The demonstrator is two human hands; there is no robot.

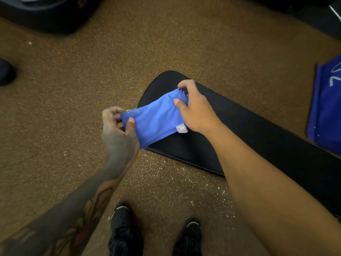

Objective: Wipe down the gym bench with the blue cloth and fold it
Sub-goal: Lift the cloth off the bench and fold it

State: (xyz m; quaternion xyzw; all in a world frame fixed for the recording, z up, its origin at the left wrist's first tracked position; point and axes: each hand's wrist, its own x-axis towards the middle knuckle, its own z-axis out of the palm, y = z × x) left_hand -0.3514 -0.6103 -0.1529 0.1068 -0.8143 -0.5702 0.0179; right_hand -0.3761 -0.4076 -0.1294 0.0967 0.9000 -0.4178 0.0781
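Note:
The blue cloth (pixel 156 117) is stretched between both hands over the rounded near end of the black gym bench (pixel 249 130). It looks doubled over, with a small white label at its lower right corner. My left hand (pixel 118 130) pinches the cloth's left end, just off the bench's edge. My right hand (pixel 193 106) grips the bunched right end above the bench pad. The bench runs from the middle of the view toward the lower right.
Speckled brown rubber flooring surrounds the bench. My two black shoes (pixel 125 230) stand below the bench end. A blue fabric item (pixel 326 108) with pale markings lies at the right edge. Dark equipment (pixel 46 13) fills the top left, and a dark object (pixel 6 71) sits at the left edge.

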